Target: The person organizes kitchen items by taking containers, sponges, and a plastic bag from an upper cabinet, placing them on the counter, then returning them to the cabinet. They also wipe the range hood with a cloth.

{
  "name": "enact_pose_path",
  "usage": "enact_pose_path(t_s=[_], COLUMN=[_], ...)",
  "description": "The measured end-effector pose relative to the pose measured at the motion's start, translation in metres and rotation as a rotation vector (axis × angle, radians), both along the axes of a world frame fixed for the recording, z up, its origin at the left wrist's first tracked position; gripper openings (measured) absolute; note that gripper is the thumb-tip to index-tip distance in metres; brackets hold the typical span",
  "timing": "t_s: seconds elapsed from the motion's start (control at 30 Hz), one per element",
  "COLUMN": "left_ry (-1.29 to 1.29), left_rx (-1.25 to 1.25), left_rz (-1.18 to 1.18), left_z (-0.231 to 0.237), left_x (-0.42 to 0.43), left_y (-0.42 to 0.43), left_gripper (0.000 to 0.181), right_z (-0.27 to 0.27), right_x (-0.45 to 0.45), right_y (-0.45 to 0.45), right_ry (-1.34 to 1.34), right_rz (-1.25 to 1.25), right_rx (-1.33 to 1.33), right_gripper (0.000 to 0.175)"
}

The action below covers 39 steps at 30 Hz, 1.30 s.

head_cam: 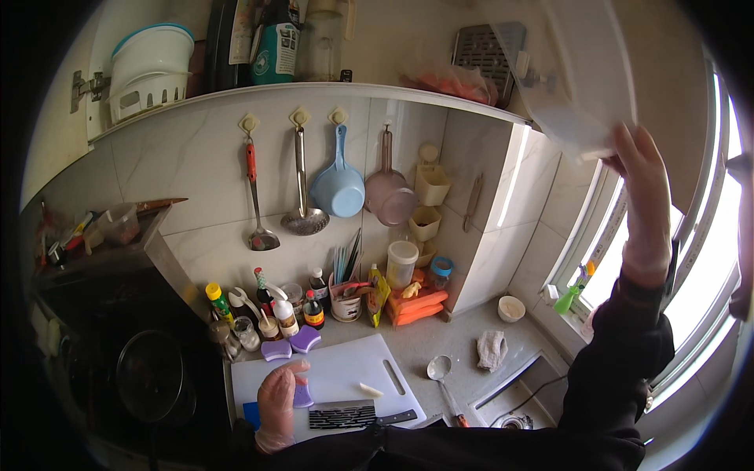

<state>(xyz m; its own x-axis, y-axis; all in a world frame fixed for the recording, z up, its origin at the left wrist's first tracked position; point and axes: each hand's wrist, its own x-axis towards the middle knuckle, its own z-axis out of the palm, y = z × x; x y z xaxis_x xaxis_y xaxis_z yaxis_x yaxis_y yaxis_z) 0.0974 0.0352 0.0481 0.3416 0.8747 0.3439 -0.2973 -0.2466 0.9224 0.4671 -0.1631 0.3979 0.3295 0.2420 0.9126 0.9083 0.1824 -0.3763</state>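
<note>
My right hand (639,171), in a thin clear glove, is raised at the upper right. Its fingers are at the lower edge of a blurred, translucent plastic item (583,88) beside the open cupboard; whether that is a bag or a container I cannot tell. My left hand (280,397), also gloved, is over the white cutting board (347,359) with its fingers curled around a purple sponge (303,394), partly hidden by the hand. A cleaver with a patterned blade (341,415) lies on the board to the right of it, below a pale food piece (370,389).
Two purple sponges (305,339) lie by the board's back edge, before seasoning bottles (285,315). A ladle (440,368) and cloth (491,351) lie near the sink (518,406). The cupboard shelf (330,88) overhangs hanging utensils. A dark stove (106,365) stands left.
</note>
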Motion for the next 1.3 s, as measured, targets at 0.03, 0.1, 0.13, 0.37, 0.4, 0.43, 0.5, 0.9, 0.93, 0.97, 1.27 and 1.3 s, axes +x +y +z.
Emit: enact_pose_path(t_s=[0.03,0.1,0.13,0.37,0.4,0.43,0.5,0.9,0.93,0.97,1.27,1.3], left_ry=[0.012,0.026,0.013,-0.025,0.005,0.024,0.059,0.151,0.152,0.156,0.115,0.113], left_rx=[-0.018,0.016,-0.020,-0.060,-0.045,-0.069,-0.118,-0.075,-0.074,-0.080,-0.112,-0.105], left_rz=[0.017,0.042,0.062,0.148,0.170,0.186,0.221,0.203,0.203,0.202,0.204,0.196], left_z=[-0.004,-0.012,-0.016,-0.026,-0.024,-0.021,-0.016,-0.008,-0.009,-0.009,-0.011,-0.011], left_x=[-0.002,-0.005,-0.007,-0.023,-0.025,-0.027,-0.030,-0.018,-0.017,-0.017,-0.001,-0.001], left_y=[0.001,0.004,0.005,0.013,0.012,0.010,0.005,0.005,0.005,0.005,0.006,0.005], left_gripper=[0.030,0.031,0.033,0.033,0.033,0.030,0.028,0.032,0.032,0.032,0.031,0.031], right_z=[0.014,0.046,0.062,0.129,0.133,0.138,0.145,0.152,0.150,0.146,0.095,0.094], right_x=[0.001,0.009,0.014,0.051,0.058,0.064,0.075,0.133,0.140,0.148,0.193,0.193], right_y=[0.012,0.040,0.055,0.111,0.115,0.117,0.123,0.147,0.150,0.153,0.216,0.222], right_ry=[0.045,0.024,0.048,0.067,0.092,0.116,0.159,0.153,0.139,0.208,0.479,0.521], right_rz=[-0.004,-0.016,-0.056,0.127,0.175,0.226,0.257,0.428,0.463,0.500,0.884,0.870], right_rx=[-0.020,-0.104,-0.151,-0.257,-0.232,-0.206,-0.141,-0.101,-0.065,-0.051,0.118,0.145], right_gripper=[0.044,0.044,0.044,0.049,0.050,0.050,0.052,0.053,0.053,0.051,0.041,0.043])
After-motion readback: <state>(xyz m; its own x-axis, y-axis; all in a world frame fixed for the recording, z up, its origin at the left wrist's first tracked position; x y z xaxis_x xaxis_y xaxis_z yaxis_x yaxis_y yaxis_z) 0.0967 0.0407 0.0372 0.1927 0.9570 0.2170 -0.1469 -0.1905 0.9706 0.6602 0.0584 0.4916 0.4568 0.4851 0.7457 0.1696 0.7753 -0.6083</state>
